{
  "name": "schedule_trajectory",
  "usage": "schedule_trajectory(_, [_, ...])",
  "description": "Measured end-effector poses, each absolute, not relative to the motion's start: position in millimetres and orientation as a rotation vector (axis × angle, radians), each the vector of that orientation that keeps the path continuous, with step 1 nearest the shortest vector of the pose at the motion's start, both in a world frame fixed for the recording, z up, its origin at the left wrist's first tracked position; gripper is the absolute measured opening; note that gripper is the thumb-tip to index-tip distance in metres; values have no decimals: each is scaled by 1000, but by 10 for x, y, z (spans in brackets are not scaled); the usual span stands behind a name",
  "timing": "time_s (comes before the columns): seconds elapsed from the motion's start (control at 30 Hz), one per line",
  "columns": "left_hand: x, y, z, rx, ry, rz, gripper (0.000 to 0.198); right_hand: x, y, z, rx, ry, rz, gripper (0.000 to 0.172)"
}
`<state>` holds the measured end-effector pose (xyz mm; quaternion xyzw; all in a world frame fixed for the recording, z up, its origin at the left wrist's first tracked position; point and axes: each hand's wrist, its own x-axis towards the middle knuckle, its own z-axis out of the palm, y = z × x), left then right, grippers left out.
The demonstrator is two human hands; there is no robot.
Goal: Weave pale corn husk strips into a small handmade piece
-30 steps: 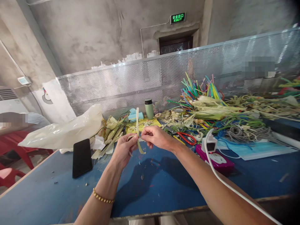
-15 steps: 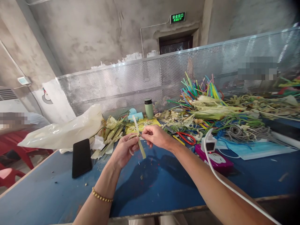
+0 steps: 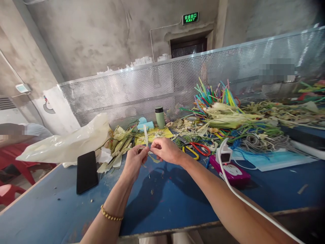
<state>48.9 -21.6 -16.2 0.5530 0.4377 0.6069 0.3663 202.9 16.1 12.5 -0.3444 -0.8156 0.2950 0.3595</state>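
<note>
A pale strip of corn husk [image 3: 145,135] stands upright above my left hand [image 3: 136,156], pinched between its thumb and fingers. A thin curled end of husk loops beside the same thumb. My right hand [image 3: 165,149] is close on the right, its fingertips closed together near the strip's lower part, where a greenish tail [image 3: 153,158] runs below them. What exactly sits between the right fingertips is too small to make out. Both hands are above the blue table [image 3: 152,210]. Beyond them, husk scraps lie on a yellow sheet [image 3: 166,132].
Left: black phone [image 3: 87,172], plastic bag [image 3: 66,142] and husk pile [image 3: 120,145]. Right: red-handled pliers [image 3: 200,148], purple power socket [image 3: 232,171] with a white cable, blue mask [image 3: 276,161], wire coils. Behind: green bottle [image 3: 159,117], perforated metal screen [image 3: 122,95]. A person sits far left.
My left hand has turned and closed more over the strip, hiding its middle. The lower tail, which hung straight down, now slants to the right under my right fingers.
</note>
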Motion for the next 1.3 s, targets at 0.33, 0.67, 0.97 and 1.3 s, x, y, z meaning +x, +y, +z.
schedule_trajectory(0.33, [466, -278, -70, 1347, 981, 1474, 33, 2034, 186, 70, -864, -2032, 931, 10])
schedule_trajectory(0.67, [486, -301, -89, 1428, 927, 1529, 23, 2059, 131, 146, -626, -1883, 1319, 17])
schedule_trajectory(0.97, [476, -300, -73, 1627, 1194, 1643, 14, 2012, 126, 116, -656, -1791, 1321, 9])
schedule_trajectory(1.3, [432, -259, -130, 1742, 1177, 1753, 5, 2001, 147, 103, -666, -1884, 1226, 18])
